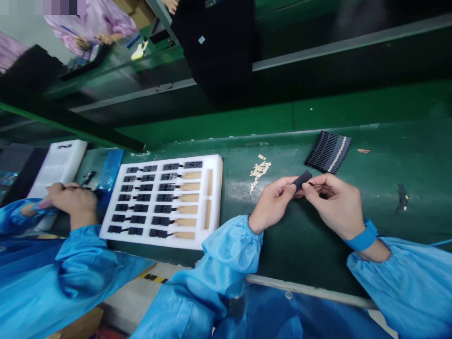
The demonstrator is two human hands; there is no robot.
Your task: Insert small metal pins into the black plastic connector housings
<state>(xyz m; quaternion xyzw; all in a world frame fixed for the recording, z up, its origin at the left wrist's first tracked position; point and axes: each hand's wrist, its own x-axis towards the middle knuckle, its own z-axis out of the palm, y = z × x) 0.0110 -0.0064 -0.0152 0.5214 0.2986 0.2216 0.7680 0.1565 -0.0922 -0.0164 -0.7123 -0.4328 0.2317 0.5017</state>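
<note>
Over green worktop [243,207], our left hand [271,203] grips small black part [302,180] in narrow pinch; our right hand [335,202] closes fingertips at its right end, beside tiny yellow bit [309,182]. We do best steadying part with left, leaving fine work to right. Light, even pressure seems wise, as slim part may bend; pale pieces [259,172] beyond left hand deserve clearance from our sleeves.

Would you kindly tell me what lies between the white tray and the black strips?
Small pale pieces lie scattered on the green bench between the tray and the strips, as the head view shows.
</note>
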